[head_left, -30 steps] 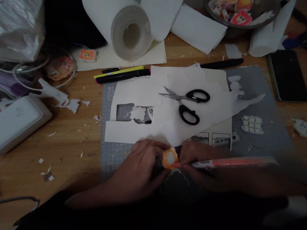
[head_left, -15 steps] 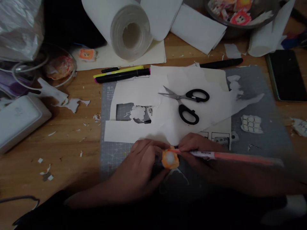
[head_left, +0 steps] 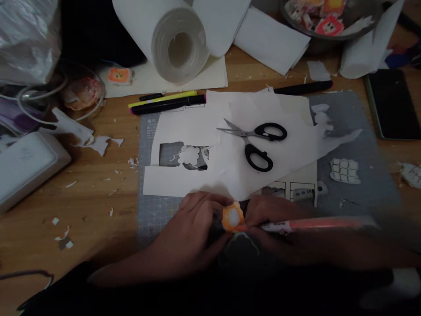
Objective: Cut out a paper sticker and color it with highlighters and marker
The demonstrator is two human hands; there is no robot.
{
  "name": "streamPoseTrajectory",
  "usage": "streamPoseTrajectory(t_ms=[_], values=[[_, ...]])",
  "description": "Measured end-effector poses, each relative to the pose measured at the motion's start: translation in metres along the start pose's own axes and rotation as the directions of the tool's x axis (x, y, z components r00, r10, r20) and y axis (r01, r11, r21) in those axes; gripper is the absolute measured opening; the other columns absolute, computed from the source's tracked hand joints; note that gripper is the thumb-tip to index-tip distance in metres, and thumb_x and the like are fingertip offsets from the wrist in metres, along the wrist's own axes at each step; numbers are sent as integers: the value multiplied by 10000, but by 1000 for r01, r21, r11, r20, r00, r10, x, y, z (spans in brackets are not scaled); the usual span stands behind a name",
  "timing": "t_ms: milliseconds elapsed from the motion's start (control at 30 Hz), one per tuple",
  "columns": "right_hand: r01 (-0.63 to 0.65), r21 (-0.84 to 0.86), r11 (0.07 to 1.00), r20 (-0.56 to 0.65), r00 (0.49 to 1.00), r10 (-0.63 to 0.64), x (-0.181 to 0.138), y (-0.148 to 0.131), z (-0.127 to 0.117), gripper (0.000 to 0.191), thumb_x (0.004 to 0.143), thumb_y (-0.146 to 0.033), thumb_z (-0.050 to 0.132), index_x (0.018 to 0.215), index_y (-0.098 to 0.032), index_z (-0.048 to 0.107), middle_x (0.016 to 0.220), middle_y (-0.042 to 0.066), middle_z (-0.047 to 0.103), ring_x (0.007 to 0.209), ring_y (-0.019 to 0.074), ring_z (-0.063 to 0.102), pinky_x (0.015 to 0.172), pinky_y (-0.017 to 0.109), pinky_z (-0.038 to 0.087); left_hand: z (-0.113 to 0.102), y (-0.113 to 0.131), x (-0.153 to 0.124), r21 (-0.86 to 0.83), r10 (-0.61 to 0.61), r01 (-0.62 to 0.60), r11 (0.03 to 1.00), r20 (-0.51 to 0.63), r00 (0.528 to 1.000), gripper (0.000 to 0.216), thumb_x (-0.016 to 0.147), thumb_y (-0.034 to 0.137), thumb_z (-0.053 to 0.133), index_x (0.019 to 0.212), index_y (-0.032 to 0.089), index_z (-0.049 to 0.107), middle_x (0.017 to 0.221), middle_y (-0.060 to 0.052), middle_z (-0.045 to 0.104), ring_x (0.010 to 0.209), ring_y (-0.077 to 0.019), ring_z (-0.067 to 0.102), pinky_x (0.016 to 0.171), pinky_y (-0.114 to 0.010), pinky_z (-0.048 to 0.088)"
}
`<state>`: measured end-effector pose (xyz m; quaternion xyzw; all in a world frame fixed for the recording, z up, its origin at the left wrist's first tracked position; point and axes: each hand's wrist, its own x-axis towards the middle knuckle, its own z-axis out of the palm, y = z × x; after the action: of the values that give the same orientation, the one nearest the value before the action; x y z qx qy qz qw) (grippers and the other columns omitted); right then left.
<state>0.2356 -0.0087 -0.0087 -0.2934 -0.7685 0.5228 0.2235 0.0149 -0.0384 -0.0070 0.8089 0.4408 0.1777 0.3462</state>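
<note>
Between the fingers of my left hand (head_left: pixel 194 228) is a small paper cutout (head_left: pixel 233 217), coloured orange round its edge with a white middle. My right hand (head_left: pixel 272 219) grips an orange marker pen (head_left: pixel 315 225), its tip touching the lower right of the cutout's orange border. Both hands are low over a grey cutting mat (head_left: pixel 158 219). Just beyond them lie white paper sheets (head_left: pixel 184 180), one with a rectangular hole, and on these rest opened black-handled scissors (head_left: pixel 259 131).
Behind are a yellow marker (head_left: pixel 164 97), a black marker (head_left: pixel 167 104), a paper roll (head_left: pixel 179 44) and a metal bowl (head_left: pixel 329 33) of coloured cutouts. At right are a phone (head_left: pixel 393 105) and a grid-patterned cutout (head_left: pixel 344 170). A white box (head_left: pixel 33 169) and paper scraps (head_left: pixel 98 142) lie left.
The marker tip has moved from the cutout's upper edge down to its lower right edge, and my right hand shifted slightly down with it. My left hand stays in place.
</note>
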Motion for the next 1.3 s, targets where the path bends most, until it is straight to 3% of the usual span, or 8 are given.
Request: streamPoseTrajectory(t_ms=[267, 433, 567, 633, 800, 967, 1167, 1300], values=[[115, -38, 993, -23, 993, -116, 6, 5, 4, 86, 877, -159, 500, 950, -194, 529, 834, 20, 628, 811, 134, 594, 740, 279, 469, -1, 1, 2, 3, 4, -4, 1000, -9, 1000, 225, 809, 176, 586, 905, 216, 386, 1073, -72, 606, 989, -212, 557, 821, -384, 455], [-55, -78, 995, -203, 979, 38, 6, -2, 3, 50, 887, -203, 480, 878, -196, 529, 804, 32, 615, 751, 148, 593, 650, 277, 472, -1, 1, 2, -5, 10, -10, 1000, -4, 1000, 234, 798, 173, 594, 915, 216, 396, 1078, -60, 611, 981, -205, 558, 825, -378, 456], [-269, -77, 960, -108, 960, 260, 9, -18, -10, 131, 887, -204, 432, 811, -187, 537, 787, 39, 600, 708, 139, 585, 637, 276, 485, -1, 1, 1, -9, -4, 4, 1000, 1, 1000, 247, 795, 174, 597, 918, 218, 387, 1088, -57, 603, 998, -205, 549, 834, -375, 453], [-298, -91, 950, -46, 954, 295, 10, -23, -15, 140, 876, -224, 433, 792, -191, 541, 780, 41, 602, 709, 148, 587, 636, 283, 495, 0, 1, 1, -5, -14, 14, 1000, -4, 1000, 252, 792, 181, 599, 924, 221, 388, 1090, -58, 595, 1001, -206, 549, 833, -372, 456], [-251, -105, 962, -98, 965, 242, 10, -16, -8, 86, 868, -228, 477, 826, -198, 546, 791, 33, 628, 720, 147, 595, 634, 275, 495, 1, -1, 0, -2, -51, 51, 999, -15, 999, 275, 787, 215, 616, 943, 220, 390, 1078, -67, 582, 994, -210, 557, 829, -379, 470], [20, -36, 999, -76, 997, -23, 9, 1, 2, 78, 895, -249, 498, 909, -206, 562, 882, 36, 643, 880, 146, 602, 764, 283, 501, 1, -1, 0, -10, -37, 36, 999, -31, 999, 257, 794, 216, 601, 933, 216, 384, 1055, -81, 585, 984, -221, 565, 823, -401, 483], [44, -20, 999, 1, 999, -44, 8, 5, 1, 94, 907, -259, 488, 944, -207, 556, 954, 45, 621, 940, 145, 583, 815, 304, 490, 1, 0, 1, -2, -46, 46, 999, -29, 999, 262, 799, 227, 595, 928, 217, 367, 1057, -83, 573, 978, -218, 557, 817, -406, 487], [-49, -65, 997, -92, 995, 43, 6, 3, 2, 46, 879, -213, 508, 922, -204, 520, 875, 37, 621, 815, 149, 598, 709, 292, 493, 1, 0, 1, -6, -43, 43, 999, -19, 999, 284, 792, 224, 610, 939, 218, 367, 1065, -76, 574, 981, -219, 554, 822, -409, 478]])
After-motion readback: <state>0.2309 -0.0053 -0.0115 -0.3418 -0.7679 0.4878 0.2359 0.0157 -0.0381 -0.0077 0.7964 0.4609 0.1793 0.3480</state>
